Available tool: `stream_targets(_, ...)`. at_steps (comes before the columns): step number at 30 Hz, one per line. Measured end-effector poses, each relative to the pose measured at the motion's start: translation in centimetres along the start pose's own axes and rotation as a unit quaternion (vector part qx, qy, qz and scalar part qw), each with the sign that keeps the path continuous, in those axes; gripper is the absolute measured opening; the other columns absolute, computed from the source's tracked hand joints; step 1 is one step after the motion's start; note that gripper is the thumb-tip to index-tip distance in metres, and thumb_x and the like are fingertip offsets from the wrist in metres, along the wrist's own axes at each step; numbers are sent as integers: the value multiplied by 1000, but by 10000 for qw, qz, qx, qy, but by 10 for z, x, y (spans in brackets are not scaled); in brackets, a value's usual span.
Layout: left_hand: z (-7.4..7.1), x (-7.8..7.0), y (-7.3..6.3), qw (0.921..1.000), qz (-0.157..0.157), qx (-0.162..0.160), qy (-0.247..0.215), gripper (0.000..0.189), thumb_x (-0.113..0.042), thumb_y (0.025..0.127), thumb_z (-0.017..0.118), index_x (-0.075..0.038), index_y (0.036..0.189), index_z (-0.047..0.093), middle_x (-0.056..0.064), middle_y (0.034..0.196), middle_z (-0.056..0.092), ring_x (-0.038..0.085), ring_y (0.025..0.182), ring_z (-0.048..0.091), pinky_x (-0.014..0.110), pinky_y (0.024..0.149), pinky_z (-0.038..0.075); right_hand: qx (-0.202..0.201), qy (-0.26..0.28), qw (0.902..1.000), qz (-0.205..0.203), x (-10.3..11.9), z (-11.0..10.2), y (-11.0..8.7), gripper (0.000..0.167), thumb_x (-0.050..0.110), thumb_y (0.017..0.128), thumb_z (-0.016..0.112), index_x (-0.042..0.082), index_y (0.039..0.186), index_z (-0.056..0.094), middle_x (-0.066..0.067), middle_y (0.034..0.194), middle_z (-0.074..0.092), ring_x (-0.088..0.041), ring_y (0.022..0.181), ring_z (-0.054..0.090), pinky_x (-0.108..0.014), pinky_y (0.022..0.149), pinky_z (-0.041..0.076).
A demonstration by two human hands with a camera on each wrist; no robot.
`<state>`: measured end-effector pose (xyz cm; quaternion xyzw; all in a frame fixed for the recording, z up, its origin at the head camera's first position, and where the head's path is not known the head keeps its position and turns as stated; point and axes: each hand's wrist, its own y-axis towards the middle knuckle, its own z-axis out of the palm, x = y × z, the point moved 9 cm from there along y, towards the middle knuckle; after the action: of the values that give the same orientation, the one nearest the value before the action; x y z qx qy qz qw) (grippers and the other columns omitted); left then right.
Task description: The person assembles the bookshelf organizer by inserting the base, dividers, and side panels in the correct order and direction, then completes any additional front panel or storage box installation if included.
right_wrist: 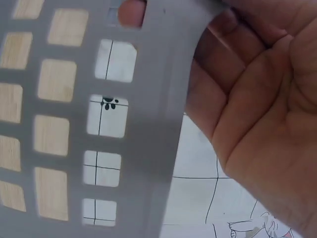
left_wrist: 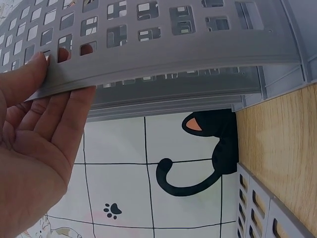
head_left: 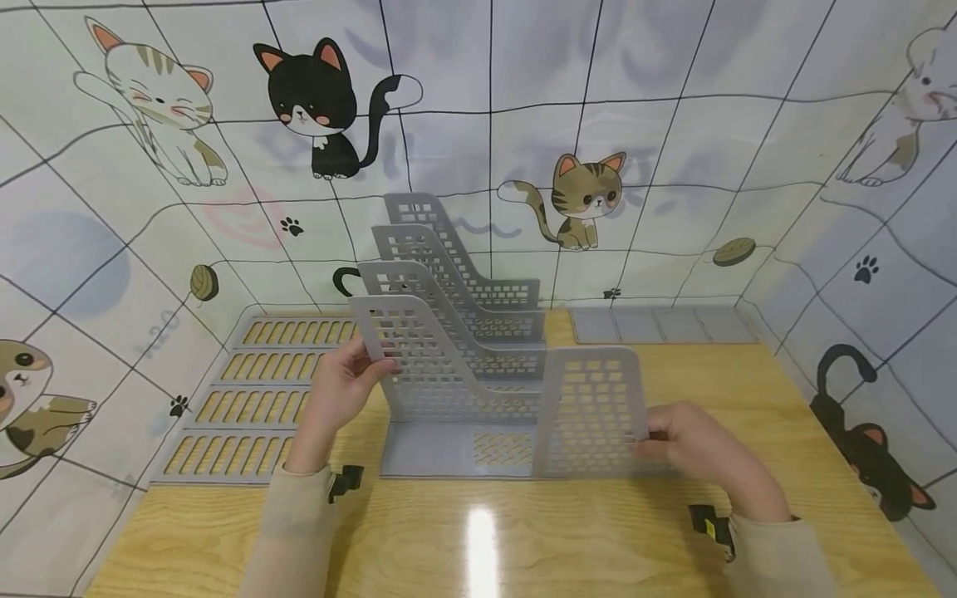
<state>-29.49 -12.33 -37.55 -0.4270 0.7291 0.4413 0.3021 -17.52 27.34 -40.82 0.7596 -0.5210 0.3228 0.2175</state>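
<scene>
A grey plastic file rack stands at the middle of the table, its upright perforated dividers set one behind another on a flat base [head_left: 426, 453]. My left hand [head_left: 340, 390] grips the left edge of the front divider [head_left: 429, 382]; in the left wrist view the thumb [left_wrist: 29, 74] lies on one face and fingertips show through the holes. With my right hand [head_left: 695, 444] I pinch the right edge of a perforated grey end panel [head_left: 594, 407], which stands upright at the base's right side. A fingertip [right_wrist: 131, 12] shows through one of its holes in the right wrist view.
Slotted grey panels [head_left: 247, 407] lie flat on the table left of the rack. A flat grey sectioned plate [head_left: 665, 325] lies at the back right. A cat-print sheet [head_left: 463, 149] walls the wooden table [head_left: 478, 540] at the back and sides.
</scene>
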Motion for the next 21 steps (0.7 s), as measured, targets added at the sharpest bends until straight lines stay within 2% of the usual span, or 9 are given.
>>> stream_targets(3,0,2,0,10000,21,-28,78,22,1,94,71,3,117,72,20,103,77,26,89,77,20,77,58,14,106,9999,38,3,5,2,14,5,92,74,9,78,74,5,75,69,0,60,43,-22,52,39)
stream_targets(7,0,1,0,9999,112,-64,70,22,2,94,71,4,116,72,20,104,77,27,88,77,20,77,58,26,178,9996,-206,16,19,12,14,6,93,74,9,80,73,10,68,59,1,57,40,-21,51,38)
stream_targets(11,-4,-1,-1,9998,179,-69,97,21,1,94,71,4,116,72,20,103,77,29,89,77,22,78,59,31,186,9992,-361,29,30,24,8,9,94,74,9,87,76,7,71,64,1,57,40,-20,51,38)
stream_targets(12,-5,-1,-2,9997,181,-62,154,22,0,94,72,3,116,72,19,103,77,28,89,77,22,79,59,28,173,9991,-382,31,31,26,9,10,94,75,10,85,75,7,69,61,1,57,38,-20,50,37)
stream_targets(14,-9,-4,-3,9993,201,-112,301,20,-4,95,72,1,115,71,16,100,77,22,89,76,21,79,58,79,156,9990,-413,29,32,25,8,11,95,74,9,87,75,5,72,64,1,57,39,-21,51,38)
stream_targets(18,-22,-15,-7,9973,400,-513,342,21,-5,96,73,0,116,69,13,98,75,8,90,69,15,79,54,210,97,9988,-438,17,27,15,5,13,95,74,9,94,76,3,86,70,3,70,54,-22,60,50)
stream_targets(21,-35,-34,-12,9913,811,-1022,190,27,1,96,71,3,122,65,16,106,71,7,93,65,13,82,52,194,71,9986,-482,1,16,2,9,12,95,75,8,102,77,0,99,74,3,88,64,-23,72,57)
